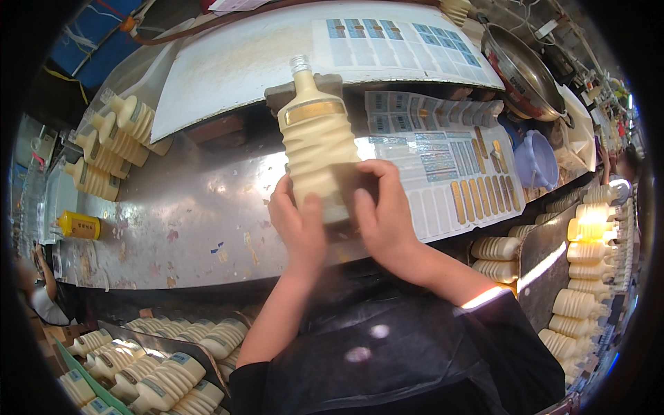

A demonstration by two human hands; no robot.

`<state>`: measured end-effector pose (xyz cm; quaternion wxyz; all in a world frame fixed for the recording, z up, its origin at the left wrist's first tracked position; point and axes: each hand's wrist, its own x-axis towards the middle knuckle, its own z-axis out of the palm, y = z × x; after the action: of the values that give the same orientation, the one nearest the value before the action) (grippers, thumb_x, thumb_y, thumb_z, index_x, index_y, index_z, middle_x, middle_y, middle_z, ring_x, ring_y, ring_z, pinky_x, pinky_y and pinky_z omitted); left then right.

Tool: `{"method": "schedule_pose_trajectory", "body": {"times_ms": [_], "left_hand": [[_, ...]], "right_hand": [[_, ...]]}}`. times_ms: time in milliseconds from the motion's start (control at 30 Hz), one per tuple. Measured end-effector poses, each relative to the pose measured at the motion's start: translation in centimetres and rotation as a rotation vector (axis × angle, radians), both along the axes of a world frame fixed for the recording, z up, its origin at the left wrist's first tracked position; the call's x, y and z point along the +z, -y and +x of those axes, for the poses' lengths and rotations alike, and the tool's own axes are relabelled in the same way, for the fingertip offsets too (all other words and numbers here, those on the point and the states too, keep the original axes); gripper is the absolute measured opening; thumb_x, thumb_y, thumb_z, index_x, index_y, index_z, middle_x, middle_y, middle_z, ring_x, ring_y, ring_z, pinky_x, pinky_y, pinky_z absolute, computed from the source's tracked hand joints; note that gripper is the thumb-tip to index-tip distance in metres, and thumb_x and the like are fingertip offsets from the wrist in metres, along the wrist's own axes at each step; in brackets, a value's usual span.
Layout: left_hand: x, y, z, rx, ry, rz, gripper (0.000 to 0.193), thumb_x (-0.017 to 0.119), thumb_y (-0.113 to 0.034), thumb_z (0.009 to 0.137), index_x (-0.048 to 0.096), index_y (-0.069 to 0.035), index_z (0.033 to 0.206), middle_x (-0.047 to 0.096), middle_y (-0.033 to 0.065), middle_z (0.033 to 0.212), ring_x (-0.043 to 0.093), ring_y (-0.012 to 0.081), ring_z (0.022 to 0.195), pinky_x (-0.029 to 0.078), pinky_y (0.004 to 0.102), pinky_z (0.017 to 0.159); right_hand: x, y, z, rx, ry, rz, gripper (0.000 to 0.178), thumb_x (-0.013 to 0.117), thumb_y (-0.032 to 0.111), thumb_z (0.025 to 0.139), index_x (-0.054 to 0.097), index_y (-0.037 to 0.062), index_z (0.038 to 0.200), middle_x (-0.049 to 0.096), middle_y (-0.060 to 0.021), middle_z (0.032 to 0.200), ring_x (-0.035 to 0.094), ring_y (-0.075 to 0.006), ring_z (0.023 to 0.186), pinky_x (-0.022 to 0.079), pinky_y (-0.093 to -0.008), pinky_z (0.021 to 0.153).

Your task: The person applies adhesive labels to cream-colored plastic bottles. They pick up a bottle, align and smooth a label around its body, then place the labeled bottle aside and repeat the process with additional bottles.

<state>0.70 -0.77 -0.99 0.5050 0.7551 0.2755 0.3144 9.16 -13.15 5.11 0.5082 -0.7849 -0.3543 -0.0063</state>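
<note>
A cream-coloured bottle (317, 142) with a wavy ribbed body, a gold band label and a clear threaded neck lies in the middle, its neck pointing away from me. Under its shoulder shows a grey-brown block (330, 86). My left hand (296, 223) is closed around the lower left side of the bottle, thumb on top and slightly blurred. At the bottle's lower right is my right hand (386, 216), thumb and forefinger curled around a dark brownish patch against the bottle. Whether that patch is a piece of material or a shadow is unclear.
Label sheets (443, 166) with gold and blue strips lie to the right on the metal table (173, 228). A white board (249, 62) stands behind. A yellow bottle (79, 225), a purple bucket (537, 160), a large pan (519, 69) and cream bottles (169, 380) surround the workplace.
</note>
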Motion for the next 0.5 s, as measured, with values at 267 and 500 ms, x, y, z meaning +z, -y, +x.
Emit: {"method": "schedule_pose_trajectory", "body": {"times_ms": [267,500], "left_hand": [[-1.3,-0.2,0.1,-0.080,0.154,-0.199,0.053,0.039,-0.033,0.111,0.035,0.004,0.149,0.045,0.0181,0.145,0.044,0.0244,0.134,0.033,0.0380,0.115],[-1.1,0.0,-0.6,-0.060,0.054,0.028,0.053,0.044,-0.031,0.109,0.036,0.003,0.150,0.046,0.0166,0.145,0.045,0.0242,0.134,0.034,0.0381,0.115]], "right_hand": [[-4.2,2.1,2.3,-0.136,-0.380,0.163,0.038,0.055,0.001,0.095,0.047,-0.0005,0.132,0.052,-0.0117,0.126,0.050,-0.0203,0.120,0.038,-0.0336,0.109],[-1.1,1.9,0.8,0.001,-0.291,0.101,0.037,0.058,0.000,0.095,0.049,0.0001,0.131,0.058,-0.0113,0.122,0.058,-0.0210,0.113,0.046,-0.0337,0.101]]}}
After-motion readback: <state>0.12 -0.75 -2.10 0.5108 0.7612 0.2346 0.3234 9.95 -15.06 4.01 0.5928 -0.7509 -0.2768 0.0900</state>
